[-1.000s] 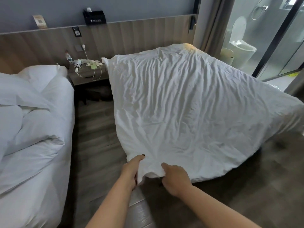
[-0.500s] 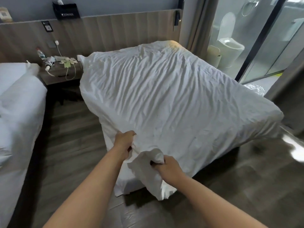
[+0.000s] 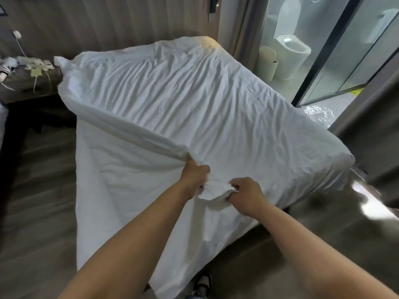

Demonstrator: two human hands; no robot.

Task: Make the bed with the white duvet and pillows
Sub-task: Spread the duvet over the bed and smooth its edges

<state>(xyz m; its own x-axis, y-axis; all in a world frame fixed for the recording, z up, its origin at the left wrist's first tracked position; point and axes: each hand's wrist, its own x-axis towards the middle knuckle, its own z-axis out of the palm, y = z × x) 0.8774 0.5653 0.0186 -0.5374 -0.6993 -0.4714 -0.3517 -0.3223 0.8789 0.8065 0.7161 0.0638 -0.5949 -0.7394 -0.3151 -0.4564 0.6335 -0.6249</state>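
Duvet (image 3: 194,108), white and finely creased, lies spread over the bed; I see its near corner bunched into soft folds, my left hand (image 3: 194,178) and right hand (image 3: 246,195) both clenched on that cloth.

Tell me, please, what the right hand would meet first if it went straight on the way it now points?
The right hand points left, towards the left hand. It already grips a bunch of the white duvet, so it would probably meet the left hand next, though depth is unclear.
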